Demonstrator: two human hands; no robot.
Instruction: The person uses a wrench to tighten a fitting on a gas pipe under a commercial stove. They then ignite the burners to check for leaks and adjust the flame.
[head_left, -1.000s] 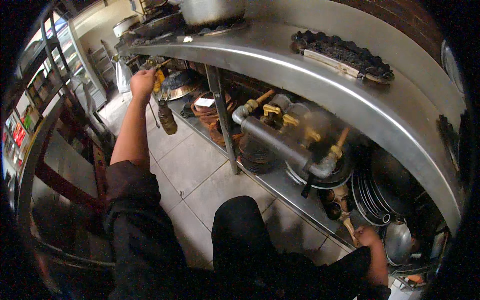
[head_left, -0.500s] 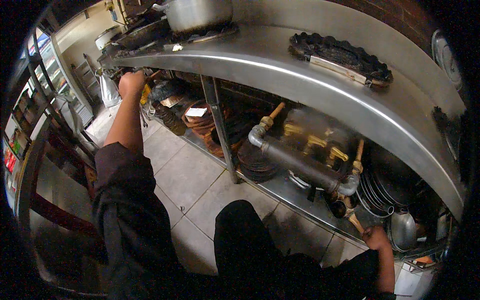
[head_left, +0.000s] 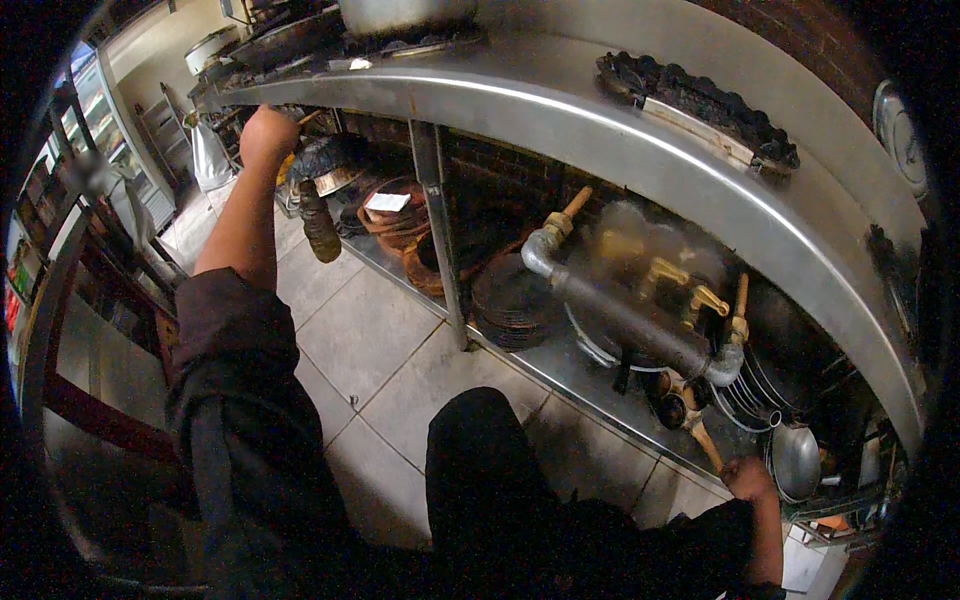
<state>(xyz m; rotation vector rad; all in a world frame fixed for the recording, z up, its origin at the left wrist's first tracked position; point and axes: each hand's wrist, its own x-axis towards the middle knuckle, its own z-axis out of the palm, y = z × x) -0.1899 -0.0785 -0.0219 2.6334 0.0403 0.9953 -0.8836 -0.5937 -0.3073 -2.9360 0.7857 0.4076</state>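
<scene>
My left hand is closed at the counter's front edge, at the far left; what its fingers hold is hidden. A thin brownish rod shows just beside it. Low on the right, my right hand grips a wooden-looking handle, which runs up to dark round pieces on the lower shelf. Above these, a thick dark pipe with silver elbows and brass fittings slants under the counter. Yellow brass valves stick out beside it.
The steel counter curves overhead, carrying a blackened burner grate and a large pot. A metal leg stands beneath. Pans, stacked dark plates and a dark bottle sit low. Pale tiles cover the floor.
My view has shifted slightly, so the pipe and grate appear further right. The dark bottle looks more upright. Both hands keep nearly the same places and stay closed.
</scene>
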